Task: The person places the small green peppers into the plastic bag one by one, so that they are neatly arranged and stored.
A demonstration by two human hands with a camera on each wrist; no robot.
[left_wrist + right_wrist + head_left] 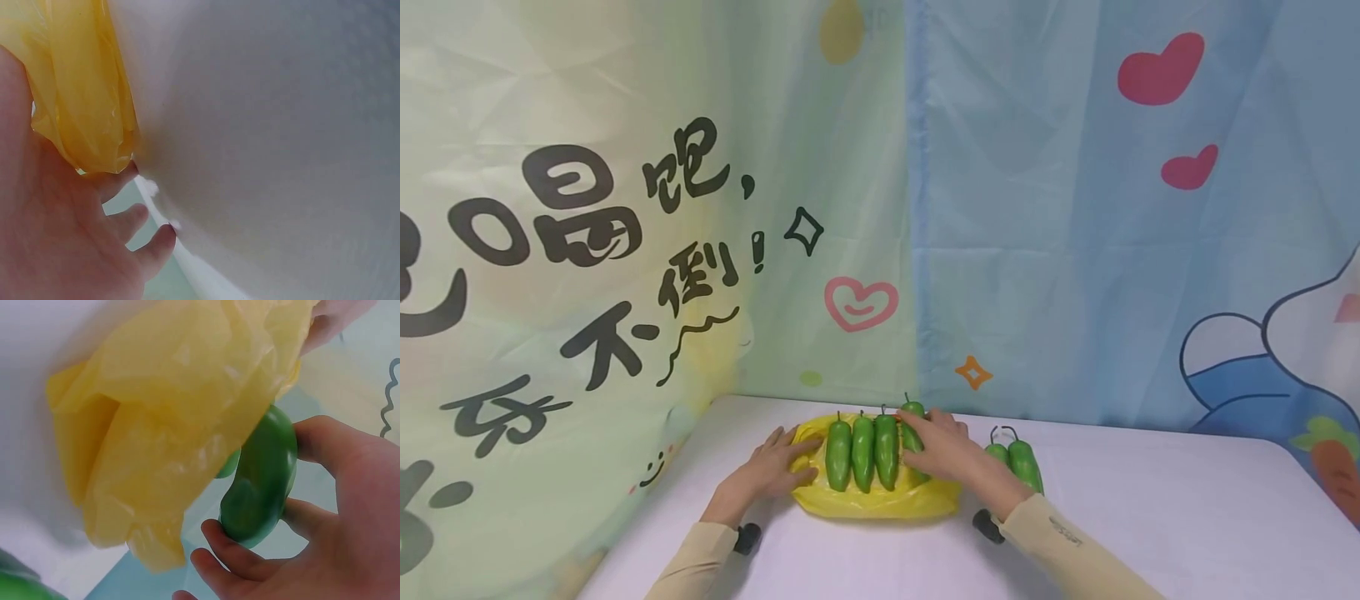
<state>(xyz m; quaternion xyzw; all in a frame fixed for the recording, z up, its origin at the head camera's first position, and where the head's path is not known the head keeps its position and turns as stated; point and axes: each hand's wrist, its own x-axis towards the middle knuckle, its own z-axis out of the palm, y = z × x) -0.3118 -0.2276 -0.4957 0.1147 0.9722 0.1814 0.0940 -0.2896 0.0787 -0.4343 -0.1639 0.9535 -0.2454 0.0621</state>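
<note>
left hand [775, 463] loose-fingered at the yellow bag [880, 503], right hand [946, 450] in curled grip round 1 green pepper [265, 475]

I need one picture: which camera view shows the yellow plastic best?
The head view: nearly the whole outline of the yellow plastic is in frame. The left wrist view catches a small part; the right wrist view, a larger crumpled part.
</note>
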